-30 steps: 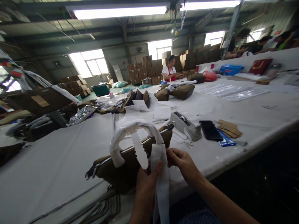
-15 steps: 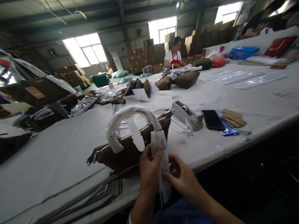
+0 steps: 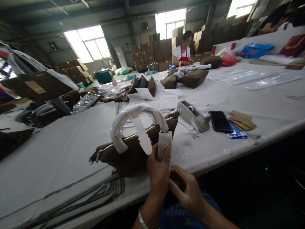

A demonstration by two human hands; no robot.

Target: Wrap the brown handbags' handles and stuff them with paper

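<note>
A brown-olive handbag (image 3: pixel 133 159) with a metal zip stands on the table's near edge, its arched handle (image 3: pixel 119 130) covered in white wrapping. A white tongue-shaped strip (image 3: pixel 143 136) with a jagged edge hangs in front of the zip. My left hand (image 3: pixel 159 168) is closed around a flat white wrapping sheet (image 3: pixel 165 143) folded at the handle's right end, thumb pressed on its front. Just below, my right hand (image 3: pixel 187 190) has thumb and forefinger curled at the sheet's lower edge; its fingertips are partly hidden behind my left hand.
Right of the bag lie a grey tape dispenser (image 3: pixel 194 117), a black phone (image 3: pixel 220 121), brown cards (image 3: pixel 243 120) and a blue packet (image 3: pixel 237 131). Flat dark frame-like strips (image 3: pixel 95 194) lie at the near left. More bags (image 3: pixel 193 79) lie further back, where a person in a red apron (image 3: pixel 183 54) works.
The white sheet, broad and loose before, is now folded narrower around the piece under the handle. My left hand wraps it more tightly; my right hand has moved slightly lower. The view has shifted slightly.
</note>
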